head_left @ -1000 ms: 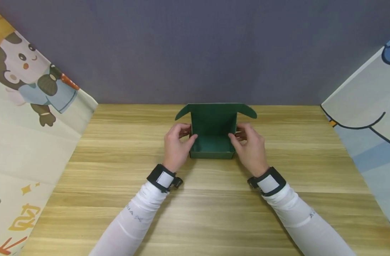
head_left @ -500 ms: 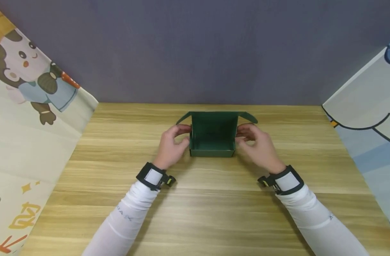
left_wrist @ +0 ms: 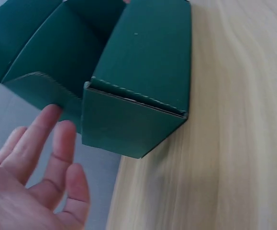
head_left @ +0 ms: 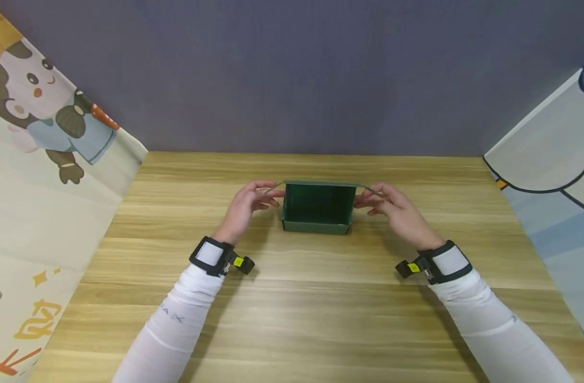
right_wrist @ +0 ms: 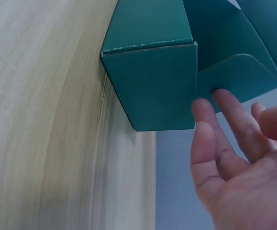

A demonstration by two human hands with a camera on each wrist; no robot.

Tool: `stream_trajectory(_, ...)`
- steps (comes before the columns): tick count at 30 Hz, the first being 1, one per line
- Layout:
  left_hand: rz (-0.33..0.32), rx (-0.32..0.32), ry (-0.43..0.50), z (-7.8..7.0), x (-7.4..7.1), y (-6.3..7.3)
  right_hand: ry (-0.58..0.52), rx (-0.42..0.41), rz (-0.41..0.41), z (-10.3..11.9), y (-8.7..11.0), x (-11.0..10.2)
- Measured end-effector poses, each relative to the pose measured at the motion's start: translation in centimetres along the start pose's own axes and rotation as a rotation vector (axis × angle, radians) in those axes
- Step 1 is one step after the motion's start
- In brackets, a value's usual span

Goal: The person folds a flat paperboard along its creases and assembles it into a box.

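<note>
A green cardboard box [head_left: 317, 227] stands on the wooden table, its hinged lid [head_left: 320, 182] tilted forward over the dark inside. Thin ear-shaped flaps stick out from both ends of the lid's front edge. To the left, my left hand [head_left: 244, 208] reaches beside the box with loose fingers. In the left wrist view, a fingertip meets a lid side flap [left_wrist: 38, 88]. My right hand [head_left: 401, 213] mirrors it on the other side, fingers slightly bent. There, in the right wrist view, fingertips lie against the other side flap [right_wrist: 246, 72]. Neither thumb touches the box.
The wooden table [head_left: 315, 319] spreads out in front of the box. Behind it rises a plain dark blue-grey wall [head_left: 311, 74]. Cartoon-printed sheets stand at the left [head_left: 38, 213] and right.
The lid has come forward and down. Both thumbs have left the box's inside, and my hands have moved outward with fingers now at the flaps. The box has stayed in place.
</note>
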State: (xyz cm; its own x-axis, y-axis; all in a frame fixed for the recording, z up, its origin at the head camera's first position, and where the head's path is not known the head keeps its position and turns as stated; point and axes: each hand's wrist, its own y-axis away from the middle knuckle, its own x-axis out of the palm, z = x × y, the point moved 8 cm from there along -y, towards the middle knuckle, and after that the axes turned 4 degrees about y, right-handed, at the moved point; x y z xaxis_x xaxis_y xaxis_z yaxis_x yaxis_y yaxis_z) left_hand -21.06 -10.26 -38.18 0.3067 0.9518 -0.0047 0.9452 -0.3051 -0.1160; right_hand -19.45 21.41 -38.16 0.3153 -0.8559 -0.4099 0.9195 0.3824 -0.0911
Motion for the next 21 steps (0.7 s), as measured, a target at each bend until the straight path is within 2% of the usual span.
stream_trajectory(4, 0.051, -0.039, -0.024, -0.3, 0.0, -0.2, -0.097, 0.028, 0.048, -0.5, 0.0, -0.1)
stream_trajectory(10, 0.073, -0.129, -0.083, -0.8, 0.1, -0.6, -0.296, 0.083, 0.11, -0.6, 0.0, -0.1)
stream_trajectory(13, 0.057, -0.191, -0.117, -0.8, 0.3, -0.7, -0.255, 0.135, 0.121, -0.1, 0.0, 0.0)
stream_trajectory(17, 0.022, -0.261, -0.107, -0.8, 0.5, -0.6, -0.111, 0.2, 0.116, 0.8, -0.1, 0.2)
stream_trajectory(21, 0.019, -0.288, -0.087, -0.8, 0.9, -0.4, -0.065, 0.251, 0.098, 1.2, -0.3, 0.7)
